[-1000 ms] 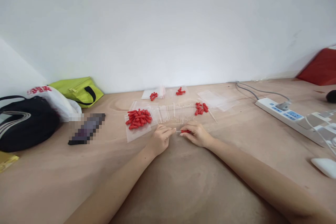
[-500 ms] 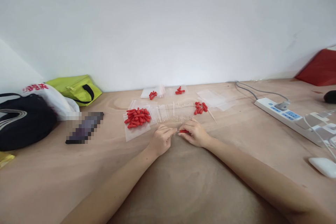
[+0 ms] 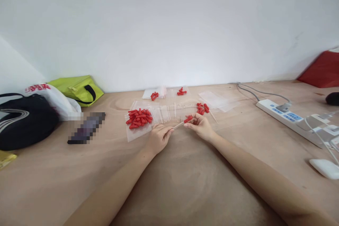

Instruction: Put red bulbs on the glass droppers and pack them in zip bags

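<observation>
- Red at the centre of the frame: holds one red piece (image 3: 188, 119) pinched between thumb and fingers of the right hand (image 3: 203, 128).
- Grips a thin pale stick (image 3: 178, 126) in the closed fingers of the left hand (image 3: 159, 137), slanting up to meet the red piece; too small to tell whether inside it or only touching.
- Seems partway through work on this single piece, to judge by the stick and red piece being end to end.
- Leaves plenty lying loose: a large heap (image 3: 139, 118) left of centre, a smaller cluster (image 3: 202, 108) just beyond the right hand; cannot tell finished from unfinished.
- Shows a row of slim clear items (image 3: 173, 112) beyond the hands, too fine to identify.
- Rests the large heap on a clear plastic bag (image 3: 131, 135).
- Sets two small groups (image 3: 154, 95) (image 3: 181, 92) near the wall at upper centre, apparently with clear bags; in or on them, cannot tell.
- Spreads flat clear bags (image 3: 218, 101) right of centre, with no red pieces visible inside.
</observation>
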`<state>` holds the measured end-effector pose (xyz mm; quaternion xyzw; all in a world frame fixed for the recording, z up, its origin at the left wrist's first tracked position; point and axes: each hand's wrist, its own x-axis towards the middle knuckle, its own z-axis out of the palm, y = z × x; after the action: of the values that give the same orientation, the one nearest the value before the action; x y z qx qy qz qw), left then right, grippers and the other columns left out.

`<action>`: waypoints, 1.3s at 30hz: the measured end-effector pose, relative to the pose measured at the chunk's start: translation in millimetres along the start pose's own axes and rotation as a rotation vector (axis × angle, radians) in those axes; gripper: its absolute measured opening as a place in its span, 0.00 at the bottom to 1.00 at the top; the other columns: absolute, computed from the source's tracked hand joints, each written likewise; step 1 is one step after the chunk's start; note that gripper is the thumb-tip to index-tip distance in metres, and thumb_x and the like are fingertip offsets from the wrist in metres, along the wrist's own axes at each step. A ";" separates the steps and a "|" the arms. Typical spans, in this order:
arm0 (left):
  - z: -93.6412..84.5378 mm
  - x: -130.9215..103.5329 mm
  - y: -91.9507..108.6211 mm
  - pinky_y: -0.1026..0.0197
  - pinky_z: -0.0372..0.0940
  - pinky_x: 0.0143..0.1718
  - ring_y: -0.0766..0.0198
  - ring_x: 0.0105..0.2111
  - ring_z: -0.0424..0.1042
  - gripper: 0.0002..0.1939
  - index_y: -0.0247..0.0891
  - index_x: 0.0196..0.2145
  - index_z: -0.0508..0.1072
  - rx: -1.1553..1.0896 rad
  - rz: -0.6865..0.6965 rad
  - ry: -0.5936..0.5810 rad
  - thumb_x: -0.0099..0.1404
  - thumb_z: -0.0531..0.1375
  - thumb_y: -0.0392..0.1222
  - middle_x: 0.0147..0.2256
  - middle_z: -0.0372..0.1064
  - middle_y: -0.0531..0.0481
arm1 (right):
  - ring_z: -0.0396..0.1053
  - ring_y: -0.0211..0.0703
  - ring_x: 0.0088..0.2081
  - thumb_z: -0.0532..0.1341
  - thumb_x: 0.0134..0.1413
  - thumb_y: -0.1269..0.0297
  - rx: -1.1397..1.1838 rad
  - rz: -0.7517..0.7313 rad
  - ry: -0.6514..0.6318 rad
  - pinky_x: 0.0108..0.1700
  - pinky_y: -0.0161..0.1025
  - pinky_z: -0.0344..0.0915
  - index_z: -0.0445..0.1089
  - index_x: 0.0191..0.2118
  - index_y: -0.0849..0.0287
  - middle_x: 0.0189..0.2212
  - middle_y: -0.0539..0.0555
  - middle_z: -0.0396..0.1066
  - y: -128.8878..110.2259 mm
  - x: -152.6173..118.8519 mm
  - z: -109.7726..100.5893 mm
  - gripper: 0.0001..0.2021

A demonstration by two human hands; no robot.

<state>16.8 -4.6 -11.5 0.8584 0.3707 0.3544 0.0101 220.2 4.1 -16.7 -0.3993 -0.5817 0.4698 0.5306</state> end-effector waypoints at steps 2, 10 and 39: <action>2.3 0.3 5.3 0.60 0.59 0.34 0.66 0.25 0.68 0.09 0.37 0.32 0.71 -0.016 -0.014 -0.001 0.63 0.52 0.39 0.23 0.70 0.52 | 0.66 0.37 0.27 0.65 0.35 0.55 0.148 0.069 -0.001 0.33 0.36 0.62 0.64 0.32 0.58 0.24 0.49 0.69 -0.1 -3.0 11.4 0.17; 1.5 2.4 14.6 0.59 0.60 0.35 0.65 0.28 0.69 0.08 0.38 0.33 0.71 -0.073 -0.032 -0.035 0.62 0.52 0.39 0.26 0.71 0.51 | 0.58 0.34 0.20 0.53 0.47 0.47 -0.130 0.033 0.124 0.25 0.34 0.57 0.65 0.36 0.60 0.20 0.48 0.64 -8.7 13.0 2.0 0.20; 6.2 1.3 8.2 0.57 0.60 0.38 0.62 0.33 0.68 0.06 0.39 0.31 0.71 -0.002 -0.137 -0.031 0.59 0.54 0.39 0.29 0.70 0.50 | 0.66 0.43 0.33 0.54 0.50 0.57 -1.245 0.120 0.330 0.32 0.37 0.56 0.67 0.30 0.58 0.30 0.55 0.68 16.9 33.8 -91.1 0.10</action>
<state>26.4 -8.2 -13.0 0.8363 0.4282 0.3401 0.0411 306.1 51.9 -25.3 -0.7312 -0.6327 0.0057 0.2551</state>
